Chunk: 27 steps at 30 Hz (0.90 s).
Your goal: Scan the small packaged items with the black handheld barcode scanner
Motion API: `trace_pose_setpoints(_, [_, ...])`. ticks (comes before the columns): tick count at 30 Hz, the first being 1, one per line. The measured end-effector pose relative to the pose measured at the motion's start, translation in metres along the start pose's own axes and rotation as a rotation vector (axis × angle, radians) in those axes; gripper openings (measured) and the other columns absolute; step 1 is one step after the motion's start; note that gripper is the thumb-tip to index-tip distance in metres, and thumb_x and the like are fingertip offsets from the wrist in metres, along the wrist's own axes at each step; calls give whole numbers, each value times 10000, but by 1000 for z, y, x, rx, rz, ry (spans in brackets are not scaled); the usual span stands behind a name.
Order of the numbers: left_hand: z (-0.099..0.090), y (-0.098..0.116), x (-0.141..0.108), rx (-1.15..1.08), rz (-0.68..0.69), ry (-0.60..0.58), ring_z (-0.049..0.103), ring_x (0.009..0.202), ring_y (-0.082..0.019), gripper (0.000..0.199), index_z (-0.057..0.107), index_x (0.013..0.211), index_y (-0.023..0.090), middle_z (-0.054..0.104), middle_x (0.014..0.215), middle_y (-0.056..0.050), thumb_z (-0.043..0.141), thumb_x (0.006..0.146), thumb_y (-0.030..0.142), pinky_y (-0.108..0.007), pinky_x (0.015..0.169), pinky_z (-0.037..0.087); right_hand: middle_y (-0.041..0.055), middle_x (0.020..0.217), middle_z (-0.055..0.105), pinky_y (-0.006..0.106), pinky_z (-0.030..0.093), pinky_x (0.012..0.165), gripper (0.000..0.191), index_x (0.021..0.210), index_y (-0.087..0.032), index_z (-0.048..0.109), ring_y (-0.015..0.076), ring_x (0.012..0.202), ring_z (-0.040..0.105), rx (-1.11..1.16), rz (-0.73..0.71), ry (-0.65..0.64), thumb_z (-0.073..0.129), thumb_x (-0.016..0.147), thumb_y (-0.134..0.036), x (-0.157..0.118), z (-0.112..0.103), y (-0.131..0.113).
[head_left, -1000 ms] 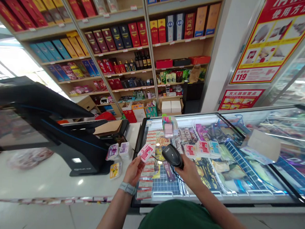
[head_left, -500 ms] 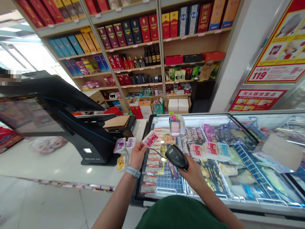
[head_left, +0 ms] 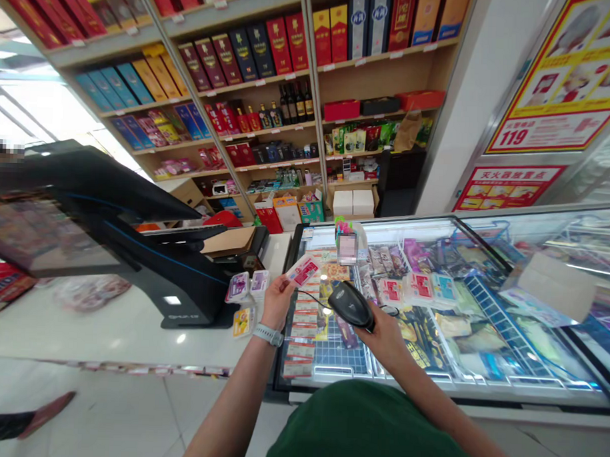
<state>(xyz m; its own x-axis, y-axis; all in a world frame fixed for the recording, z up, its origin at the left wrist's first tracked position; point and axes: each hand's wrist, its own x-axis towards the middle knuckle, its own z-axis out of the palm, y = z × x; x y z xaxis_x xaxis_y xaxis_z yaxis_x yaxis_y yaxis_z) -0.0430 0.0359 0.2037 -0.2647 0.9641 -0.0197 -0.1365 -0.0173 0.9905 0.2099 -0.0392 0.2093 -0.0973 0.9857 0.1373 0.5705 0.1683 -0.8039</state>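
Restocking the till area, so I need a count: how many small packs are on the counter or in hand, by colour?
Purple-and-white packs on the counter: 2
Yellow pack on the counter: 1
Pink-and-white pack in the left hand: 1
Total: 4
Not counted: the handheld barcode scanner in the right hand.
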Motion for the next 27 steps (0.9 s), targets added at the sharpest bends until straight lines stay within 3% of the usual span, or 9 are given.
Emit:
trace_pose_setpoints(14, [-1, -6, 4, 13, -16, -34, 588, 715, -110, 313, 628, 965, 150, 670, 809, -3, 717, 712, 311, -236, 718, 454, 46, 861, 676, 281, 409, 687, 163, 918, -185, 594, 210, 801, 627, -54, 17, -48, 611, 763, -235, -2, -1, -3])
trace_pose_setpoints(27, [-1, -9, 4, 4, -48, -11, 590, 701, -113, 336, 611, 924, 160, 667, 803, 0, 747, 666, 325, -242, 675, 464, 45, 855, 654, 275, 387, 692, 162, 893, -180, 577, 210, 812, 607, -74, 23, -64, 630, 740, -192, -1, 1, 0])
